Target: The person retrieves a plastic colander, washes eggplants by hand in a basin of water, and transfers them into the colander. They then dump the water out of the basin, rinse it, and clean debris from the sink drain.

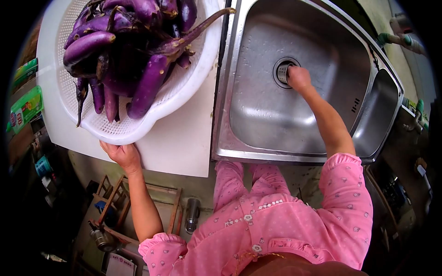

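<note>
A white plastic colander [152, 120] piled with purple eggplants [149, 87] stands on the white counter. My left hand [122, 155] grips its near rim, with the fingers partly hidden beneath the edge. Down in the steel sink [276, 133], my right hand [300, 78] is closed on the metal drain strainer [282, 73], which is tilted at the round drain opening [279, 84]. The fingertips on the strainer are partly out of sight. Water drops dot the sink's bottom and walls.
The white counter [184, 142] adjoins the sink's left rim. A smaller basin [377, 115] lies to the right, with pipes [405, 43] beyond. Below the counter are a wooden rack [175, 209] and a metal flask [192, 214]. A green package [27, 109] is at far left.
</note>
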{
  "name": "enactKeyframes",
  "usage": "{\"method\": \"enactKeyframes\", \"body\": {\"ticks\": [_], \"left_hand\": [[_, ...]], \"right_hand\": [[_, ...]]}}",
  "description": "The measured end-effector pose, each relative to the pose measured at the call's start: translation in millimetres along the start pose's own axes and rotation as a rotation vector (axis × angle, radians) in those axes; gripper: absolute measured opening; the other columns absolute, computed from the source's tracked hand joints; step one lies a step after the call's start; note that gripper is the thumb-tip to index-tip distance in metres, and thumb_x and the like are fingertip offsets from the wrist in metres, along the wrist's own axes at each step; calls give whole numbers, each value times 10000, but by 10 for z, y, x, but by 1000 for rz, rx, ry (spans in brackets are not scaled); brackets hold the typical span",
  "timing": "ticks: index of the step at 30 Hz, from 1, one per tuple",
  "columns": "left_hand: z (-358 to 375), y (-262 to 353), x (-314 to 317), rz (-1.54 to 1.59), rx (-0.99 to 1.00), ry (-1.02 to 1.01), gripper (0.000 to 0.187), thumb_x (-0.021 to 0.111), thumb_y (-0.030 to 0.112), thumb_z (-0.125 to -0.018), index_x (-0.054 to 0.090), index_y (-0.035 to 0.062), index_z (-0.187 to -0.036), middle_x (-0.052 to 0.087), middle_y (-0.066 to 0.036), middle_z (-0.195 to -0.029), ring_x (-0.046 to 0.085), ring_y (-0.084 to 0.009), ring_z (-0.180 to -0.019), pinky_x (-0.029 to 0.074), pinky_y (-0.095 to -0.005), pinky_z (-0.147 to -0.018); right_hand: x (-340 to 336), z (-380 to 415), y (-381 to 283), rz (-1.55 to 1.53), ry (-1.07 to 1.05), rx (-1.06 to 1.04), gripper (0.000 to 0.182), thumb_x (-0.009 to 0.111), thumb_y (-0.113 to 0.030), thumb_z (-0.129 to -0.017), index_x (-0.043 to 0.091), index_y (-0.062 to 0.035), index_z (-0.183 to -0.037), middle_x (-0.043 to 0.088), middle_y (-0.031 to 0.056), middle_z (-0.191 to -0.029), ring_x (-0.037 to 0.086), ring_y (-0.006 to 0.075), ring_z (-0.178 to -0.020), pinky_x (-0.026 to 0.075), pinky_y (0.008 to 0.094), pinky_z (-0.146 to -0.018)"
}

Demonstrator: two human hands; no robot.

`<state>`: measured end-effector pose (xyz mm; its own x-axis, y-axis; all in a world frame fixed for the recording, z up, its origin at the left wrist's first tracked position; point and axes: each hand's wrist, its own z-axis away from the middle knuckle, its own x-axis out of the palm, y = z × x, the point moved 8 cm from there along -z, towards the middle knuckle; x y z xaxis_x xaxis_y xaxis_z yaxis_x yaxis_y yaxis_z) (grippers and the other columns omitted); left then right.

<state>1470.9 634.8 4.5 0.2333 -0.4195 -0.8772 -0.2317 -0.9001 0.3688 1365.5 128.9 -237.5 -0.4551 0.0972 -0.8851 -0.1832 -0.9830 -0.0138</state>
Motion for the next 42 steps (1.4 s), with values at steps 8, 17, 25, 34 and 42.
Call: {"method": "enactKeyframes", "body": {"ticks": [8,17,25,34,42], "left_hand": [[-101,123,-11,-25,7,14,276,575,137,-775,554,-21,-1002,535,-165,-1042,459,-354,-981,340,-424,-888],[-91,-3,21,-142,49,38,379,534,211,-826,507,-32,-1116,507,-203,-1116,448,-365,-1040,330,-436,-916],[-122,84,46,-242,167,82,215,467,161,-780,507,-19,-890,513,-158,-901,472,-341,-872,357,-440,-815],[-127,147,47,-294,151,84,183,452,120,-758,502,-20,-865,516,-156,-881,480,-337,-860,362,-442,-816],[-149,376,-72,-173,49,114,138,491,101,-756,512,-8,-838,518,-178,-1090,464,-339,-988,356,-422,-881]], "right_hand": [[-320,690,439,-1244,-9,328,95,567,-80,-742,495,-49,-689,538,32,-613,584,112,-546,429,239,-438],[-785,2676,638,-1896,4,519,103,543,-6,-782,525,-35,-879,519,30,-706,543,124,-553,493,268,-524],[777,4664,1303,-1671,-27,1088,232,500,-170,-838,589,-17,-989,569,62,-832,560,160,-660,504,302,-551],[1700,4796,2271,-1322,222,1352,314,459,-201,-859,538,-34,-1113,575,88,-1003,540,183,-890,507,323,-553],[1874,5008,2532,-943,152,1136,486,433,31,-712,494,-36,-1190,587,121,-991,573,236,-906,461,327,-822]]}}
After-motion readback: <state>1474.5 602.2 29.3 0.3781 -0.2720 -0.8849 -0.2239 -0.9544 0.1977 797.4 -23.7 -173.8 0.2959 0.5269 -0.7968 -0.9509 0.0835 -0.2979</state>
